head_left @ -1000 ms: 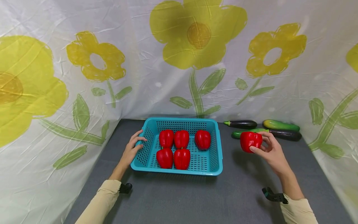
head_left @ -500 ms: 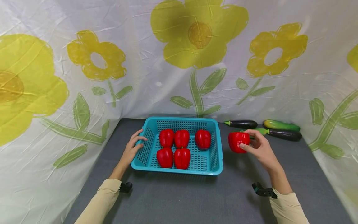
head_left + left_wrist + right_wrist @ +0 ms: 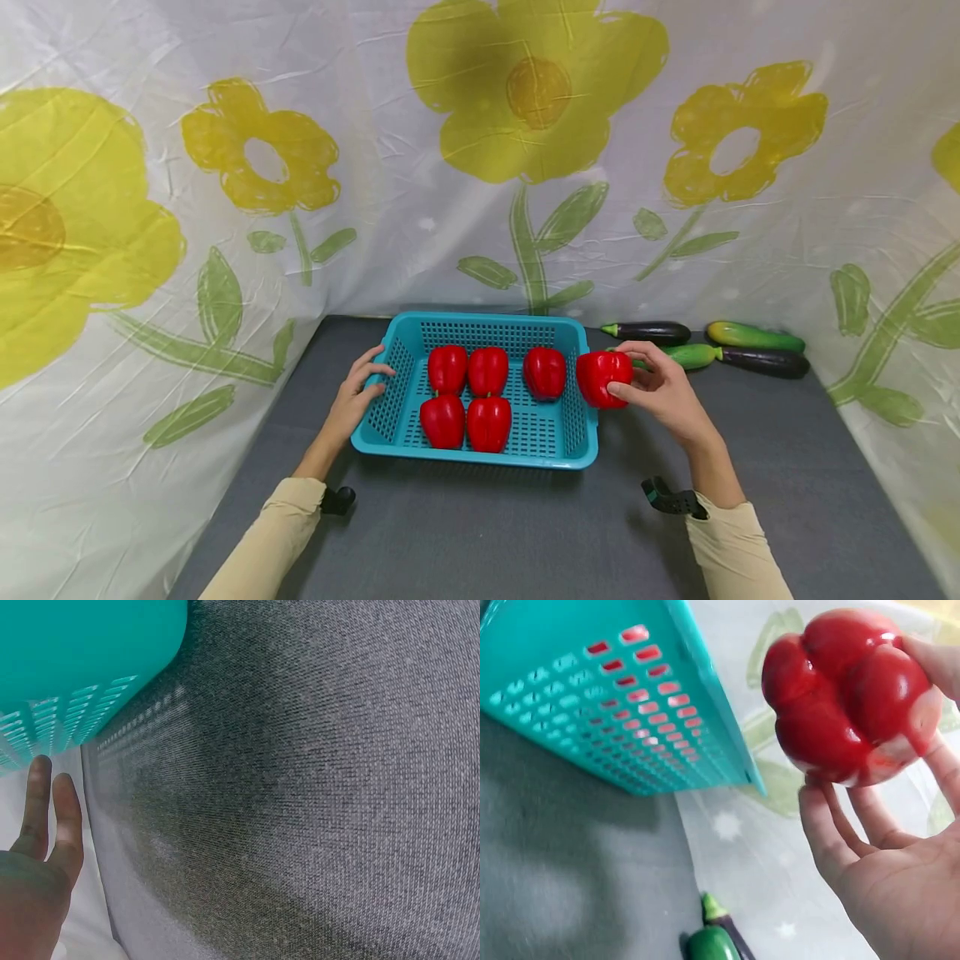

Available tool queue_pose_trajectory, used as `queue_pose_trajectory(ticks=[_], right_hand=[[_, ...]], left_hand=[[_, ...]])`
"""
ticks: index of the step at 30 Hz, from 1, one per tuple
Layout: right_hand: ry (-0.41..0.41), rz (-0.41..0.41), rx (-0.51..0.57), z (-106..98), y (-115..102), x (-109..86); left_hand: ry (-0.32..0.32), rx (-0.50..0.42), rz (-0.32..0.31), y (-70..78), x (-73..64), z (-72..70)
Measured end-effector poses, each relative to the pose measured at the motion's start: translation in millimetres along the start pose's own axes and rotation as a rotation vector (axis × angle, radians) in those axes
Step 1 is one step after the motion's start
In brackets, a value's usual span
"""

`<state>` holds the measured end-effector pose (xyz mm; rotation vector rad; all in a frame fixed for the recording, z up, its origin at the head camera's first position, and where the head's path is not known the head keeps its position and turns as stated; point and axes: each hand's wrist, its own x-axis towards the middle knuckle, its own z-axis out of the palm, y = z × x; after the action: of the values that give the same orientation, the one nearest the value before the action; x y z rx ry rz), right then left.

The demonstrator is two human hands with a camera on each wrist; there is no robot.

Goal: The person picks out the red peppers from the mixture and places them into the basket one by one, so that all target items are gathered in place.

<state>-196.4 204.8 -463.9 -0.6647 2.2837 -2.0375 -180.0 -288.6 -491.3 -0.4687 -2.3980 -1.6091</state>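
Note:
My right hand (image 3: pixel 663 396) holds a red bell pepper (image 3: pixel 600 379) by its side, thumb in front and fingers behind. The pepper is beside the right rim of the blue-green plastic basket (image 3: pixel 480 463), appearing above the rim; the right wrist view shows the lobed bottom of this pepper (image 3: pixel 847 705) apart from the basket wall (image 3: pixel 562 682). Several red bell peppers (image 3: pixel 489 423) lie inside the basket. At the basket's left rim is my left hand (image 3: pixel 352 404), its fingers spread and reaching over the edge. Two fairly straight fingers (image 3: pixel 67 817) show beside the basket's outer wall in the left wrist view.
Behind my right hand, at the back right of the dark grey table (image 3: pixel 480 533), lie a dark eggplant (image 3: pixel 652 332), another eggplant (image 3: pixel 765 362), a yellow-green zucchini (image 3: pixel 753 336) and a partly covered green zucchini (image 3: pixel 686 357). A flower-patterned sheet (image 3: pixel 390 242) hangs behind.
My right hand has moved left with the bell pepper, from near the zucchini to the basket's right rim. My left hand and the basket have stayed in place.

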Motion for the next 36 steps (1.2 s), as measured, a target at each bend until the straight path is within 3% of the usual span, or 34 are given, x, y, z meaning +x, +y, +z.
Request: queue_pose_trajectory(ticks=[15, 28, 36], right_hand=[[-0.091, 0.017, 0.109, 36, 0, 13.6], [-0.155, 0.095, 0.101, 52, -9, 15.0], [-0.165, 0.068, 0.058, 62, -14, 17.2]], left_hand=[[-0.007, -0.004, 0.007, -0.4, -0.7, -0.7], [-0.002, -0.003, -0.005, 0.4, -0.6, -0.8], [-0.008, -0.002, 0.007, -1.4, -0.8, -1.3]])
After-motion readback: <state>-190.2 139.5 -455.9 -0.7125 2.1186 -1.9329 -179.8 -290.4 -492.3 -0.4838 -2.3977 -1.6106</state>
